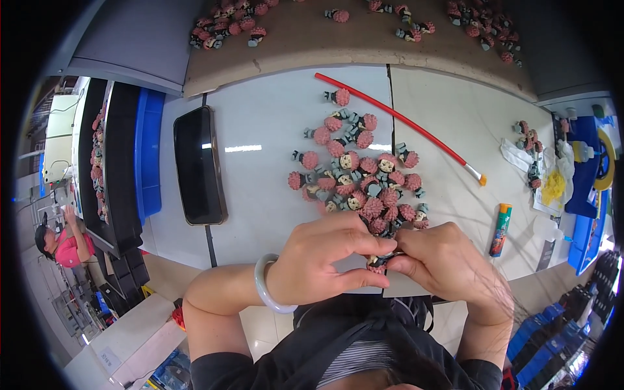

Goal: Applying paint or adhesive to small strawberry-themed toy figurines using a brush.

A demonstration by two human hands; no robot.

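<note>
Near the table's front edge, my left hand (325, 253) pinches a small figurine (377, 264) between thumb and forefinger. My right hand (445, 263) is closed against it from the other side, thumb on its dark body. The figurine's pink head points down toward me; fingers cover much of the rest. Just beyond my fingertips lies a loose heap of similar figurines (370, 207), with knobbly pink hair, pale faces, black clothes and grey-blue legs. A pale bangle (265, 286) circles my left wrist.
A black phone (199, 166) lies at left, beside a blue bin (149, 153). A red-handled brush (406, 123) crosses the table's back right. An orange-green tube (500, 229) lies at right. More figurines rest on a brown shelf (312, 45). Another person (68, 250) is far left.
</note>
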